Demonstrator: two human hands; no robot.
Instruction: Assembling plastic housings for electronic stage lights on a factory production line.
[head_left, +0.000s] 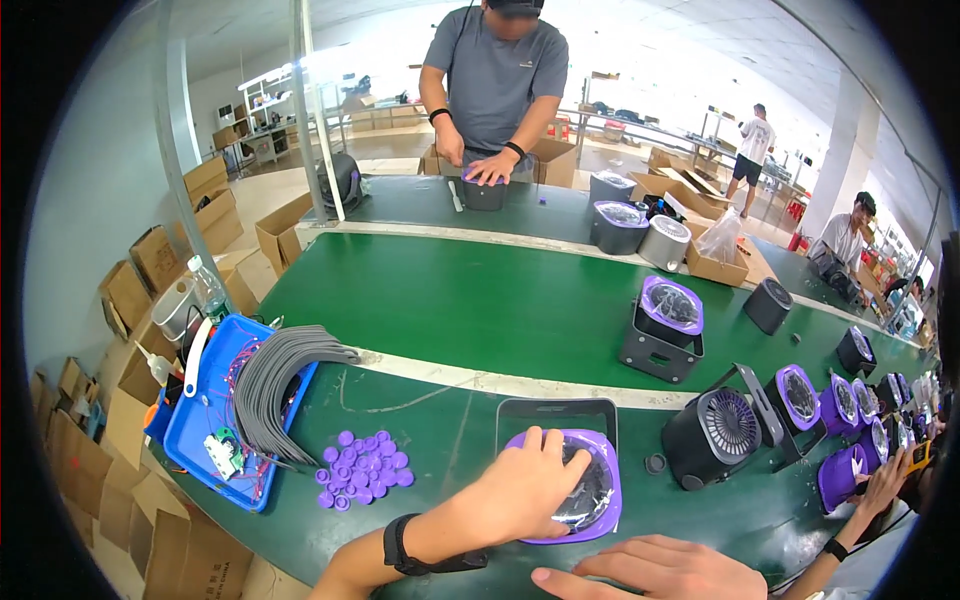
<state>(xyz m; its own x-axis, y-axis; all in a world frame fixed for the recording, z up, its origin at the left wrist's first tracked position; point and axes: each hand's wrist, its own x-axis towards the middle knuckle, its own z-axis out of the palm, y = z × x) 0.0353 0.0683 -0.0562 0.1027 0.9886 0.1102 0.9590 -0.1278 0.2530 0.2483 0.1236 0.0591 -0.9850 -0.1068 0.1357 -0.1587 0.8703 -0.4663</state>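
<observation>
In front of me on the green table is a small fan (605, 490) with a purple rim, its top covered in clear film. My left hand (530, 485) comes from the lower left and grips it across the top, fingers curled over the film and thumb near the close rim. A dark grey U-shaped bracket (557, 408) stands at the fan's far side. Near the bottom edge, just right of and below the fan, my right hand (665, 575) has its fingers stretched out and holds nothing that I can see.
Purple round caps (365, 468) lie at left, beside a blue tray (215, 400) with wires and a stack of curved grey strips (275, 385). A black fan (725, 430) stands at right. Beyond the conveyor (450, 290), a co-worker (500, 80) handles another fan housing (485, 195).
</observation>
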